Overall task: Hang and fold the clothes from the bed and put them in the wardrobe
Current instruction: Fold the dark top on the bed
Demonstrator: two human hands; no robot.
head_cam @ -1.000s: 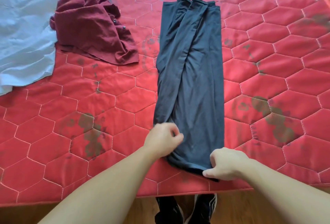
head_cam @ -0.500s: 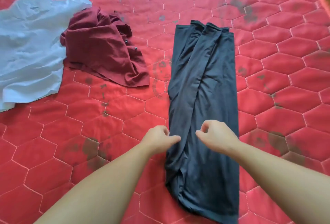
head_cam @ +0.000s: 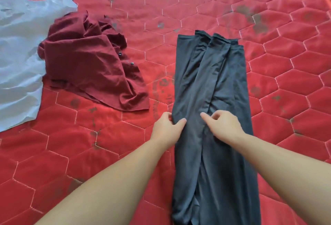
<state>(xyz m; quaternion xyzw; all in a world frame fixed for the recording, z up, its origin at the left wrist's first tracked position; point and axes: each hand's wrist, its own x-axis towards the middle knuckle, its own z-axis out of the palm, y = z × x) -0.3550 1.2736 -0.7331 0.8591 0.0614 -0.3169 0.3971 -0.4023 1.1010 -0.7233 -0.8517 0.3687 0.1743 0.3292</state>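
Folding the dark garment (head_cam: 211, 102) lying long near the bed's (head_cam: 286, 63) right edge, left hand (head_cam: 167, 128) pinching its side, right hand (head_cam: 223, 126) loosely curled on top, red shirt (head_cam: 89, 67) and white shirt (head_cam: 19, 54) waiting unfolded.

Red quilted mattress (head_cam: 268, 85) — dark stains

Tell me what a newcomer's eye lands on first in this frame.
First, the long dark grey garment lying lengthwise on the red quilted bed, with the left hand pinching its left edge and the right hand resting mid-cloth. Left of it lie a crumpled maroon shirt and a pale blue garment.
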